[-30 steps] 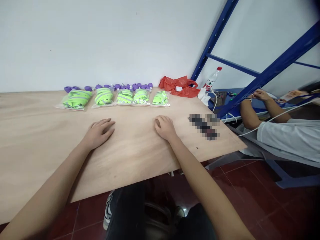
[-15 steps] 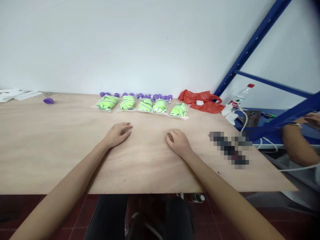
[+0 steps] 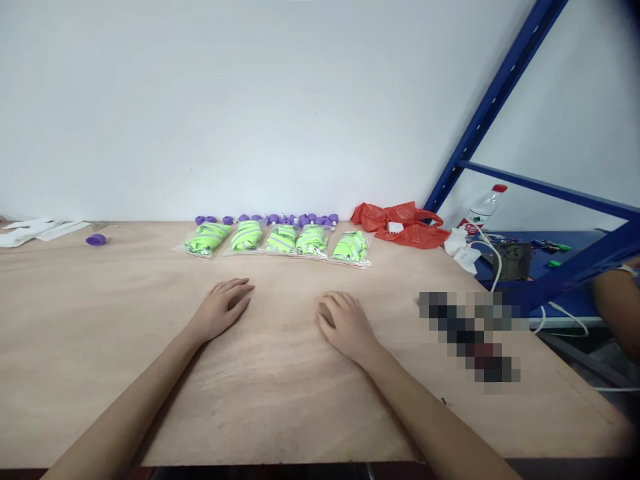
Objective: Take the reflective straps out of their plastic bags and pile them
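Observation:
My left hand (image 3: 220,310) rests on the wooden table (image 3: 270,393), fingers stretched forward and thumb apart, holding nothing. To its right lies my right hand (image 3: 347,325), its fingers loosely curved on the tabletop with a gap beside the thumb; no object shows in it. Beyond both hands runs a row of clear plastic bags with bright yellow-green, grey-striped straps inside, from the left bag (image 3: 206,239) to the right bag (image 3: 351,247). Neither hand touches a bag. Behind them, small purple caps (image 3: 274,219) are lined along the wall.
A single purple cap (image 3: 96,239) and white sheets (image 3: 30,231) lie at the left. A red plastic bag (image 3: 415,230) sits back right, near a blue metal frame (image 3: 493,107) and a bottle (image 3: 483,212). A blurred-out item (image 3: 470,340) lies right; another person's arm (image 3: 620,303) shows beyond.
The view has tilted up, so the table and everything on it sit lower in the picture. My hands stay resting in the same pose. The other person's arm has shifted right, partly out of view.

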A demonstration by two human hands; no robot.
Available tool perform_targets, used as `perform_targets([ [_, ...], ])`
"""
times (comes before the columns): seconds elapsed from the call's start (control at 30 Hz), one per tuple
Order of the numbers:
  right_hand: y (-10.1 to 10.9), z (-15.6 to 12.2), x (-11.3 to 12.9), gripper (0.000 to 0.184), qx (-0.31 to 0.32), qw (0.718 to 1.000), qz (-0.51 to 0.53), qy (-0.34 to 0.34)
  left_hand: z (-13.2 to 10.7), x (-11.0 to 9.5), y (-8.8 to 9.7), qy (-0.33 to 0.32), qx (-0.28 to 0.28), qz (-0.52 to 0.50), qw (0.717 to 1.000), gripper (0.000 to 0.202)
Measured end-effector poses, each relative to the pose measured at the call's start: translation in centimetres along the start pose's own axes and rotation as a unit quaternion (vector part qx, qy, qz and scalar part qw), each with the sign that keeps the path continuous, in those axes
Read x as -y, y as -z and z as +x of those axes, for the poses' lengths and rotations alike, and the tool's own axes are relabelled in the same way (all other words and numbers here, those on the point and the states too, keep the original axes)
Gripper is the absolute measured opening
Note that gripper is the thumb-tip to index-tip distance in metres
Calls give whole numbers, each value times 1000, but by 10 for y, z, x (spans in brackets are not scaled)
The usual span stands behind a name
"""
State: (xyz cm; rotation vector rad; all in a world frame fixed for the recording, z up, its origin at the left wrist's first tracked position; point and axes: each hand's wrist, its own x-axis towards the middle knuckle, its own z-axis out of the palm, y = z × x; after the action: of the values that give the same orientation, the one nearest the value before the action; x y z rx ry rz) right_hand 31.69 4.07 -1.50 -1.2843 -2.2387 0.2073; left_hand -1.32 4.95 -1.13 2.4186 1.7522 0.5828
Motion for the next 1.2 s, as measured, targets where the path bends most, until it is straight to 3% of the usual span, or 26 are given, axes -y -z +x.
perform_targets([
  [0.47,3,1,4,9,-11,1000,-20,-13,8,0,1,-38,2,50,998,50],
  [0.7,-2,-3,5,11,-12,1000,8,0,9,20,-10,-103,27,42,993,49],
  [0.97,3,-4,2,22,9,1000,22,-16,12,17,-12,-77,31,-3,997,50],
  [1.2,1,-4,-5,18,-17,1000,-7,-8,14,14,-9,-82,28,-13,996,50],
])
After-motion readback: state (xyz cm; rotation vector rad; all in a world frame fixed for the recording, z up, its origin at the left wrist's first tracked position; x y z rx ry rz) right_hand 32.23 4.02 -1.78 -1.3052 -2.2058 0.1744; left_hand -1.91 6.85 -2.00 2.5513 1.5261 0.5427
